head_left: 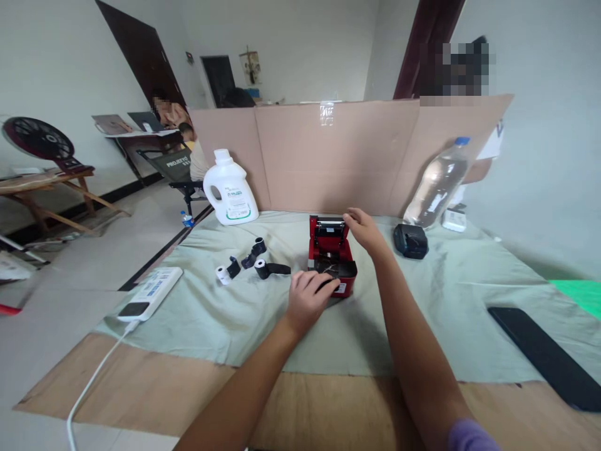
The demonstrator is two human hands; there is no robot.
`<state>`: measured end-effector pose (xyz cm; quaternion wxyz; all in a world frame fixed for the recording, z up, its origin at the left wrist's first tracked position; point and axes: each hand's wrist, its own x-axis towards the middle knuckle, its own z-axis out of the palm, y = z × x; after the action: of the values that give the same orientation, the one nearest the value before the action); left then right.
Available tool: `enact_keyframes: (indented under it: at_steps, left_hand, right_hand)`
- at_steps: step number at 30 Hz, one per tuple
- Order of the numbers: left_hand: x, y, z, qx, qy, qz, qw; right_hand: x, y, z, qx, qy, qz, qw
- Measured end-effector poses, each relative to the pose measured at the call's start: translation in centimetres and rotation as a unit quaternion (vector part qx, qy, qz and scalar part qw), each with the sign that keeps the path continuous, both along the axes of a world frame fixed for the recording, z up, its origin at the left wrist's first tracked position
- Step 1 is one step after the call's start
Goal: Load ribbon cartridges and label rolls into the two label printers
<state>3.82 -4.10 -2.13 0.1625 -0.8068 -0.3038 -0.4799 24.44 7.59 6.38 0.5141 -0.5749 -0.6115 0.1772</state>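
A small red and black printer [350, 269] stands on the cloth with its lid [330, 229] raised, its dark inside exposed. My left hand [310, 295] grips the front left of the printer, fingers curled over the edge of its body. At the lid's upper right edge, the fingers of my right hand [360, 227] close on the rim; their tips are partly hidden. Left of the printer lie three small rolls with black strips partly unwound: a white-ended roll [222, 274], a roll farther back [258, 244] and a nearer roll [261, 268].
A pale green cloth [201, 319] covers a wooden table. A cardboard screen [328, 160] stands behind, with a white jug [232, 191] and a large clear bottle [436, 188] before it. A black device [410, 241], a power strip [153, 293] and a phone [544, 351] lie around. People are beyond.
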Motion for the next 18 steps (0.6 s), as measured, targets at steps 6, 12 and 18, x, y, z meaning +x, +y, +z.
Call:
enact_keyframes:
  at_steps: [6, 12, 18]
  left_hand:
    - [0.7, -0.4, 0.3, 0.068, 0.018, -0.027, 0.997]
    - [0.4, -0.4, 0.2, 0.082, 0.043, -0.037, 0.995]
    - [0.2, -0.1, 0.1, 0.091, 0.039, -0.053, 0.994]
  right_hand:
    - [-0.9, -0.4, -2.5, -0.002, 0.131, 0.023, 0.991]
    - [-1.0, -4.1, -6.2, 0.003, 0.234, 0.053, 0.971]
    - [-1.5, -4.2, -9.2, -0.005, 0.325, 0.109, 0.94]
